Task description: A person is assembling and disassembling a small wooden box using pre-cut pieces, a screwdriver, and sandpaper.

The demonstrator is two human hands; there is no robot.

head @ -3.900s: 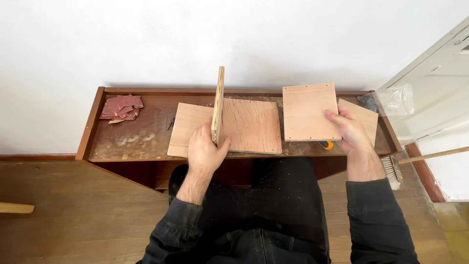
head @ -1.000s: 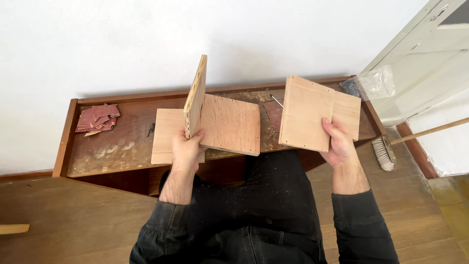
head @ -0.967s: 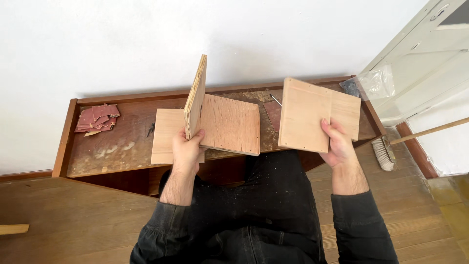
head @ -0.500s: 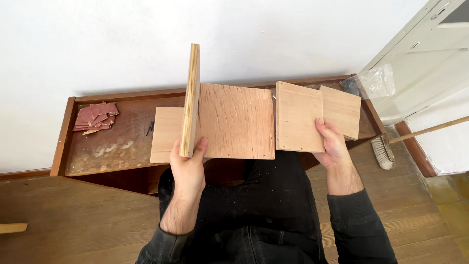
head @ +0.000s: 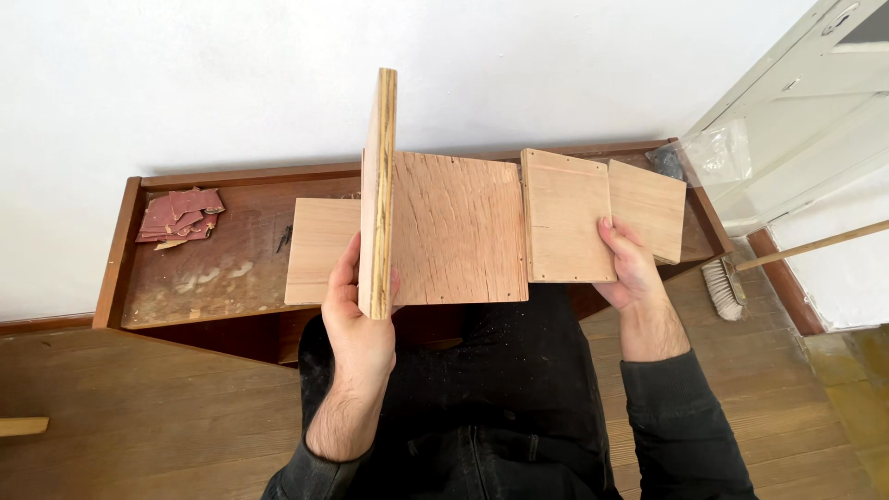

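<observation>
Upright board's (head: 378, 194) face (perhaps plywood) edge-on.

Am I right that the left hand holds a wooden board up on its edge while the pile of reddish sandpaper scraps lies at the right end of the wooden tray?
Not quite. The head view shows the left hand holding the wooden board up on its edge, but the reddish sandpaper scraps lie at the left end of the wooden tray, not the right.

Upright board (head: 379, 185) and flat panels (head: 458, 227) block mid-tray; left tray floor (head: 208, 278) lies open.
</observation>
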